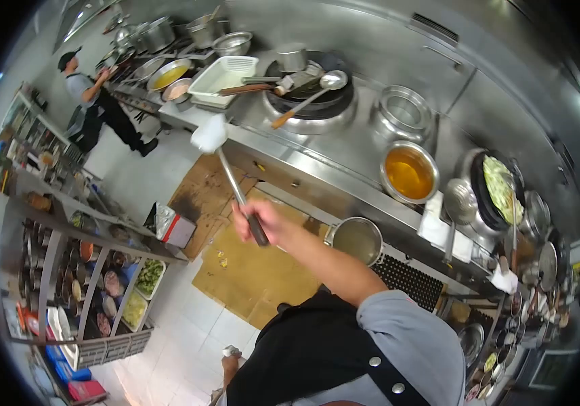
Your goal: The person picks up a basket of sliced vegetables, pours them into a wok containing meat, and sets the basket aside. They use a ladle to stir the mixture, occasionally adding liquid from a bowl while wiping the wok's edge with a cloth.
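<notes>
"Since the right hand (261, 222) has its fingers curled round the dark handle of a turner (231, 176), which step would you call this?"

"A holding step, I'd judge: the tool is held out near the middle of the frame, away from the woks. Any move with it calls for a steady wrist, I'd say, and care at the edge of the bench (351, 154)."

"How does it lie to the fingers?"

"They wrap the handle snugly, and its butt pokes out below the fist. On the other side the shaft slants to the upper left, with the white head (209, 134) farthest from the fingers. I can't tell whether that white is glare or a load. In view the head overlaps the bench edge, but I can't tell how near it really is."

"And the left hand (229, 365)?"

"Low in the frame, left of centre, with something white (231, 350) at its fingers. They're too small to tell whether they clasp it."

"Farther out?"

"A pot (334, 232) sits just beyond the forearm, right of centre. A white basket (210, 100) is on the bench, above the turner's head. Toward the right come a bowl (384, 177) of orange liquid and a wok of greens (498, 186). At upper left stands a co-worker (90, 88)."
</notes>
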Tool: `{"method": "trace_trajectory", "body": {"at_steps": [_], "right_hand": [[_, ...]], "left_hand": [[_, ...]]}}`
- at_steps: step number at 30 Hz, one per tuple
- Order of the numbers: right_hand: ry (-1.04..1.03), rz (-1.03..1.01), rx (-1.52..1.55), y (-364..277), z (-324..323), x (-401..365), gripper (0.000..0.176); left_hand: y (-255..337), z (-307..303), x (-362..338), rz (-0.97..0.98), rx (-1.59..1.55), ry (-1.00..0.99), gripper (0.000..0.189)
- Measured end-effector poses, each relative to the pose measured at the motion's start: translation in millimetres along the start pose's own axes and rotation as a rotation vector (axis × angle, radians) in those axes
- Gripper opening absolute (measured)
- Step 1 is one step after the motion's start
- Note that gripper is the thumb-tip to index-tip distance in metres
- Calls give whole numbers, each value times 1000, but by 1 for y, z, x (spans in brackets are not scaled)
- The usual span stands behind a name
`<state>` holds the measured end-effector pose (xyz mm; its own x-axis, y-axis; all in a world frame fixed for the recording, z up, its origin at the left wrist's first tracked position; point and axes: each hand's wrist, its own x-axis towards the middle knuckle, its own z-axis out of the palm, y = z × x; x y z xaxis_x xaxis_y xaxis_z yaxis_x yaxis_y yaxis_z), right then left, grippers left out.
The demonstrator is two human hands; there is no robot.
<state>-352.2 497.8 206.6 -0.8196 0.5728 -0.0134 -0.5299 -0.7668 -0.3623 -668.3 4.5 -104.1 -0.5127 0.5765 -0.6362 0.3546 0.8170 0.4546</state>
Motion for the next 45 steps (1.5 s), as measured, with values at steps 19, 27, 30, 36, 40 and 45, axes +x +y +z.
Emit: {"method": "trace_trajectory", "body": {"at_steps": [19, 27, 30, 36, 40, 45], "right_hand": [[2199, -753, -1017, 149, -15, -791, 31], [2545, -651, -697, 180, 12, -973, 30], [2535, -727, -751, 174, -2, -997, 30], [2519, -712, -806, 126, -20, -1024, 27], [2592, -524, -1023, 50, -2, -1037, 29], [2564, -17, -1430, -33, 20, -1070, 42]], "left_hand": [[536, 377, -296, 313, -507, -1477, 45], [646, 664, -573, 411, -189, -1653, 42], [684, 737, -633, 426, -189, -1628, 47], [735, 833, -684, 241, -331, -1375, 55], [780, 812, -703, 227, -492, -1302, 45], [861, 717, -648, 454, -373, -1406, 23]]}}
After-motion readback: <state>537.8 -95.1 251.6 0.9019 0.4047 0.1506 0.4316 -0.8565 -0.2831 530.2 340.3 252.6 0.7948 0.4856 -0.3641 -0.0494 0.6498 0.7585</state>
